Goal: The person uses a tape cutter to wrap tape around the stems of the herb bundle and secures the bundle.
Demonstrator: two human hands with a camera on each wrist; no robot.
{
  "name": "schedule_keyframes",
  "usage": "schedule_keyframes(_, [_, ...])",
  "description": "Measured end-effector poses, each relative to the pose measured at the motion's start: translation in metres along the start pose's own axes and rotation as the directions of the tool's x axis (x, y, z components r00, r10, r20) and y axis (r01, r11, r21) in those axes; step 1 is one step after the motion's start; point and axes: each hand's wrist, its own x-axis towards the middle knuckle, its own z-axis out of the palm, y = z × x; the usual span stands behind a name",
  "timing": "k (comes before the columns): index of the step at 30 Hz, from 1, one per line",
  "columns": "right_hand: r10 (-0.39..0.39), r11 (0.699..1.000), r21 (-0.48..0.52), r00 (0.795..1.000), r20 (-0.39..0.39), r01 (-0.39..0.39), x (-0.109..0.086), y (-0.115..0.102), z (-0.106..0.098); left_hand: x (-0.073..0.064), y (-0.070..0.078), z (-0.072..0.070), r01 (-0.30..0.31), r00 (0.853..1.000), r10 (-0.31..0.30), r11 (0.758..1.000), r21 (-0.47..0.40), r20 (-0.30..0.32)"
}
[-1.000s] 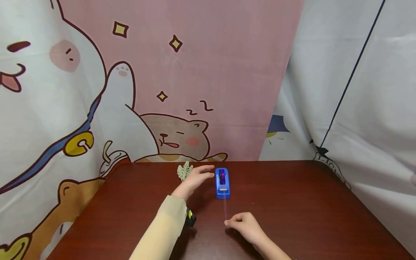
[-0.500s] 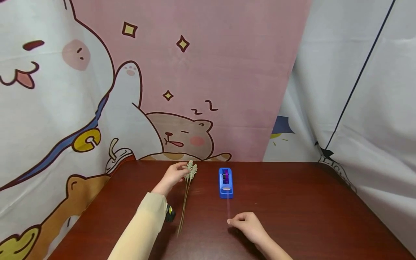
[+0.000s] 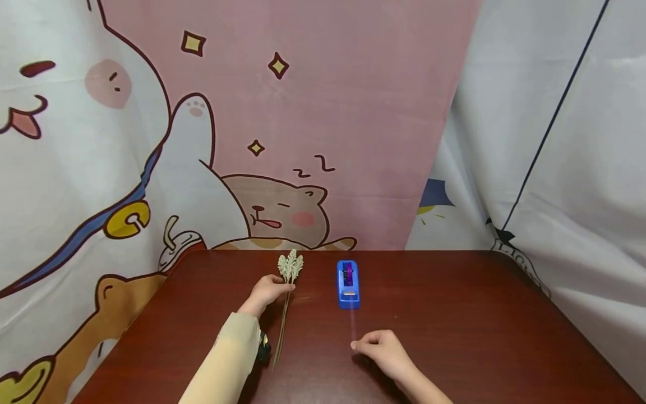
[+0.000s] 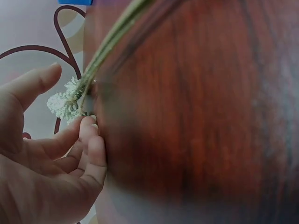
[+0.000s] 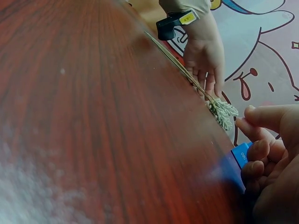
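Observation:
A small bunch of pale green dried-looking flowers (image 3: 290, 268) on long thin stems lies on the table, heads away from me. My left hand (image 3: 266, 292) is at the stems just below the heads. In the left wrist view its thumb (image 4: 39, 84) stands apart from the fingers, which reach the stems beside the flower heads (image 4: 64, 103). My right hand (image 3: 384, 352) pinches the end of a clear tape strip (image 3: 353, 322) between thumb and forefinger. The strip runs taut from a blue tape dispenser (image 3: 349, 302) holding a purple-cored roll.
The dark red-brown table (image 3: 454, 325) reaches back to a cartoon-printed curtain (image 3: 353, 112). A white curtain (image 3: 580, 168) hangs along the right side. A black wrist device (image 5: 170, 25) with a yellow label sits on the left wrist.
My left hand has moved left from beside the tape dispenser to the flowers, then nearer me, down to their stems. My right hand keeps its pinch on the tape.

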Motion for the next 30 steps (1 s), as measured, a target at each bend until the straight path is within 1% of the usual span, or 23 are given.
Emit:
schedule_keyframes(5, [0.001,1.0,0.01,1.0,0.001,-0.001,-0.001,-0.001,0.0,-0.001,-0.003,0.002,-0.001,1.0,0.002,1.0,0.025,-0.007])
schedule_keyframes(10, [0.012,1.0,0.003,1.0,-0.005,-0.012,0.0,-0.002,0.0,0.0,-0.005,0.005,-0.044,0.999,0.047,0.994,0.097,-0.024])
schedule_keyframes(19, [0.015,1.0,-0.006,1.0,-0.001,-0.015,0.0,0.0,-0.002,0.0,-0.005,0.007,-0.098,0.993,0.107,0.98,0.175,-0.041])
schedule_keyframes(24, [0.013,1.0,0.007,1.0,-0.01,-0.013,-0.001,-0.001,-0.002,0.002,-0.005,0.011,-0.076,0.995,0.087,0.978,0.193,-0.052])
schedule_keyframes(30, [0.018,1.0,0.024,1.0,0.001,-0.018,-0.002,-0.001,-0.002,0.002,0.0,0.01,-0.014,0.997,0.03,0.974,0.225,-0.068])
